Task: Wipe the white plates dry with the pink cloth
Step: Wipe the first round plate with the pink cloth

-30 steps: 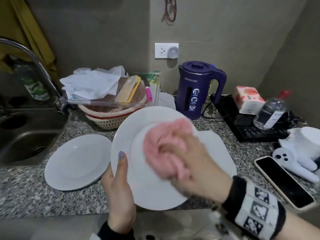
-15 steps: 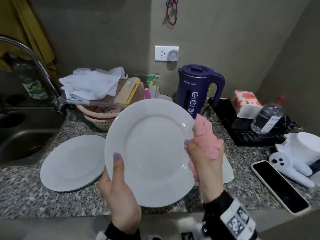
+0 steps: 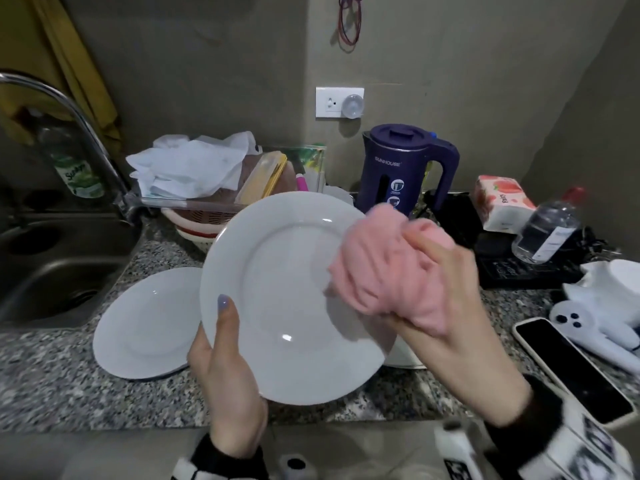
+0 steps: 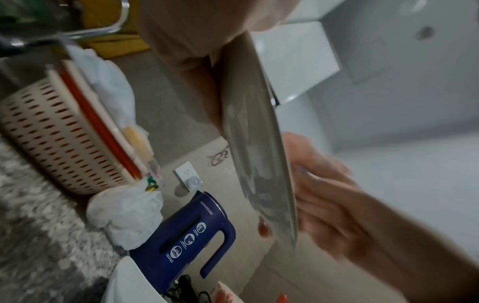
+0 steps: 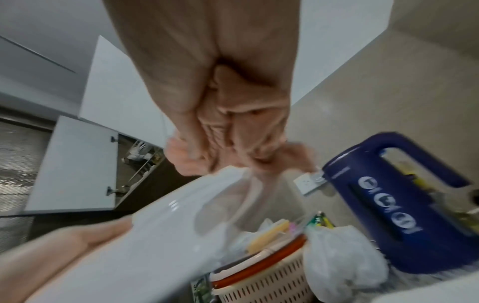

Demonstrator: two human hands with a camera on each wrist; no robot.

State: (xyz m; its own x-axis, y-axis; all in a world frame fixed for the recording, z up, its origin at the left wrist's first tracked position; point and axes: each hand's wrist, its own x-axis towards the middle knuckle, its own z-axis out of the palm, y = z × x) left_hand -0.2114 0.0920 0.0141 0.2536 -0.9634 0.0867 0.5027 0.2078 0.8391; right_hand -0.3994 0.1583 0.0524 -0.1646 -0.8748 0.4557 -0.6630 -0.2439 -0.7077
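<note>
A white plate is held tilted up above the counter, its face toward me. My left hand grips its lower left rim, thumb on the front. My right hand holds the bunched pink cloth against the plate's right edge. The left wrist view shows the plate edge-on, with the right hand behind it. In the right wrist view the cloth sits at the plate's rim. A second white plate lies flat on the counter to the left. A third plate peeks out at the right.
A steel sink and tap are at the left. Behind stand a basket with white cloths, a purple kettle, a tissue pack, a bottle. A phone and white toy lie right.
The right hand and cloth went from the plate's middle to behind its right edge, then back onto the front of the right rim. The plate was tilted up more.
</note>
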